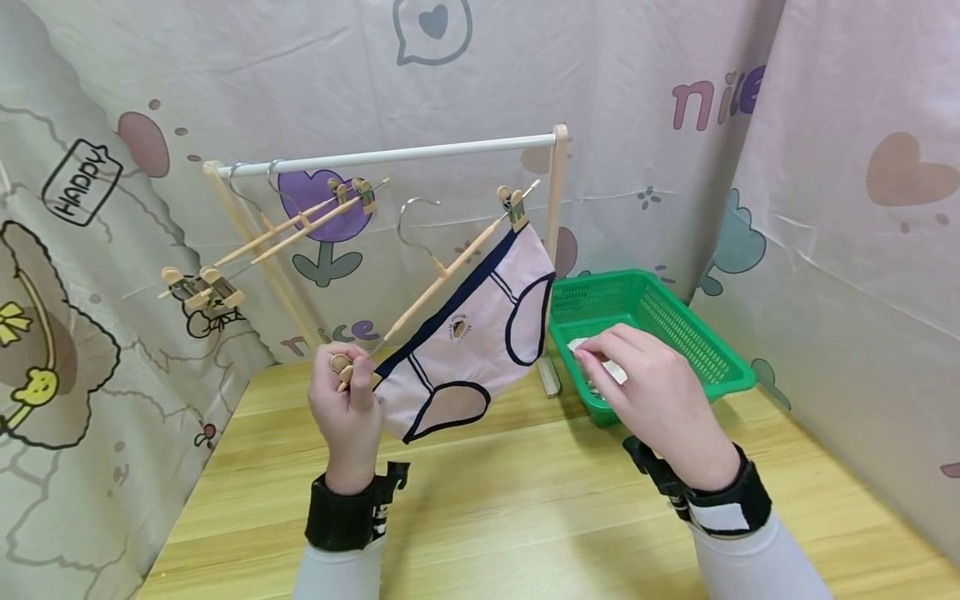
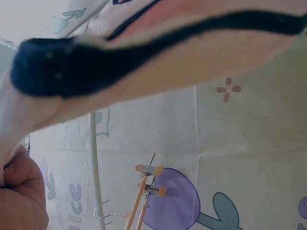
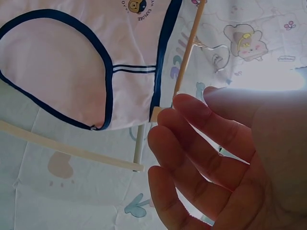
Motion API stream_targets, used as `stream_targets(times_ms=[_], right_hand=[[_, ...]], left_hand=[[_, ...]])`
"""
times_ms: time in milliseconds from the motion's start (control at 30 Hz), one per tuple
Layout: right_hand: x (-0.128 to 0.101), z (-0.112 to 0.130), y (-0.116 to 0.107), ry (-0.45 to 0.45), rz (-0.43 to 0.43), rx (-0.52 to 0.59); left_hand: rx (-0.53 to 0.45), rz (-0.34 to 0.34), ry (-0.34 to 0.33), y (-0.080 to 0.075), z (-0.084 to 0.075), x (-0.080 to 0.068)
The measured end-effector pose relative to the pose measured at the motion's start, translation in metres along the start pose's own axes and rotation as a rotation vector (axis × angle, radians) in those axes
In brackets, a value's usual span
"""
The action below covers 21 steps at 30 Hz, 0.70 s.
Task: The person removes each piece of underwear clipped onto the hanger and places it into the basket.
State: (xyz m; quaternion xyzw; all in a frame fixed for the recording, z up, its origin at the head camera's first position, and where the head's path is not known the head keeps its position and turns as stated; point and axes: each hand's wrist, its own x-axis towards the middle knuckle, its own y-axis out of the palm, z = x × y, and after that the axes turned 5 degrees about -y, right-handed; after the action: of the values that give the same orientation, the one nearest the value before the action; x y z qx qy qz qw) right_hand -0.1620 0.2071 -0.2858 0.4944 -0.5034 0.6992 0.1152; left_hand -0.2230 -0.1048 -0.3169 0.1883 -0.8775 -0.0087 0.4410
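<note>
A: What's in the green basket [image 1: 675, 321] at the right of the wooden table [image 1: 525, 500]?

B: Only a bit of white cloth [image 1: 600, 360] shows, at its near left edge. The right hand [image 1: 652, 392] lies over it, so I cannot tell how much more the basket holds. It is the only container.

A: And that hand's fingers?

B: From the head view they bend down onto the white cloth; whether they pinch it I cannot tell. The right wrist view shows them loosely curved and close together.

A: The left hand [image 1: 347, 408]?

B: It pinches the near clip [image 1: 343, 367] of a wooden hanger [image 1: 442, 271], thumb and fingers curled round it.

A: Where is the pink underwear [image 1: 472, 333]?

B: It hangs from that hanger, dark blue trim at its edges. Its far corner is held in the far clip [image 1: 514, 205]; its near corner is at the clip the left hand pinches.

A: How many hangers?

B: Three. Two bare ones [image 1: 285, 229] hang at the left of the white rail [image 1: 390, 156] on the small rack [image 1: 558, 250]; the third is held up below the rail, its hook [image 1: 414, 218] free of it.
</note>
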Motion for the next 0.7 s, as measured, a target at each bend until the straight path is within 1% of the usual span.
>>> stream_targets(times_ms=[367, 567, 700], right_hand=[[-0.0001, -0.0021, 0.0019, 0.010, 0.006, 0.009], [-0.0001, -0.0042, 0.0038, 0.021, 0.015, 0.005], [0.0001, -0.0052, 0.0045, 0.016, 0.003, 0.001]], left_hand=[[0.042, 0.073, 0.087, -0.0027, 0.0010, 0.0011], [0.023, 0.146, 0.122, -0.0073, 0.0050, 0.0031], [0.028, 0.196, 0.133, -0.0091, 0.0056, 0.0039]])
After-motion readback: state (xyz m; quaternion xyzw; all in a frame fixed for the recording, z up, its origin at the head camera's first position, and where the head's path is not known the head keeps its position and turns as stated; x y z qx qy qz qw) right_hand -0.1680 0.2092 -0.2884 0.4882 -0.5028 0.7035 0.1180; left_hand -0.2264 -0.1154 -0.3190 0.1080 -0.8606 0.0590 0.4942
